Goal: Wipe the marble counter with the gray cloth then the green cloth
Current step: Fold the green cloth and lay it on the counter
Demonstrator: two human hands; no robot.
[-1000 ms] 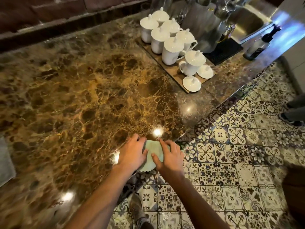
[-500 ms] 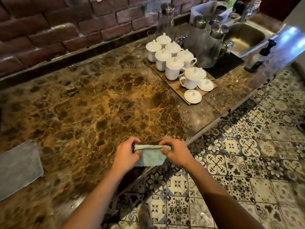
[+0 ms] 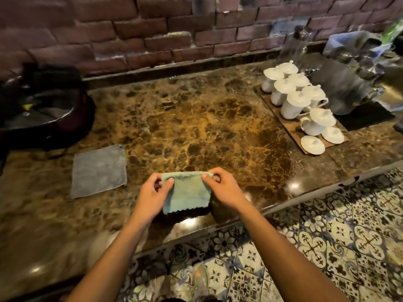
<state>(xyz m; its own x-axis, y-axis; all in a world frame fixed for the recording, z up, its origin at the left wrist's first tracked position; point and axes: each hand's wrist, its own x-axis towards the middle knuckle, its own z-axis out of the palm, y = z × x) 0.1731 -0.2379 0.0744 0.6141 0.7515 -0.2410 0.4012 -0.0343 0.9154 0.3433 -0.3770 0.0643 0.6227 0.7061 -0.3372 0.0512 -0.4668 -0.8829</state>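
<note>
A small green cloth (image 3: 187, 192) hangs folded just above the front part of the brown marble counter (image 3: 196, 127). My left hand (image 3: 152, 192) pinches its top left corner and my right hand (image 3: 222, 189) pinches its top right corner, stretching the upper edge between them. The gray cloth (image 3: 99, 171) lies flat on the counter to the left of my hands, apart from them.
A wooden tray (image 3: 285, 125) with several white lidded cups stands at the right. Behind it are metal jugs on a black mat (image 3: 366, 119). A dark bag (image 3: 43, 110) sits at the far left. A brick wall (image 3: 174, 33) backs the counter; patterned floor tiles (image 3: 327, 247) lie below.
Both hands lifted the green cloth off the counter edge and now hold it up by its top corners. The view has swung left, bringing the gray cloth and dark bag into sight.
</note>
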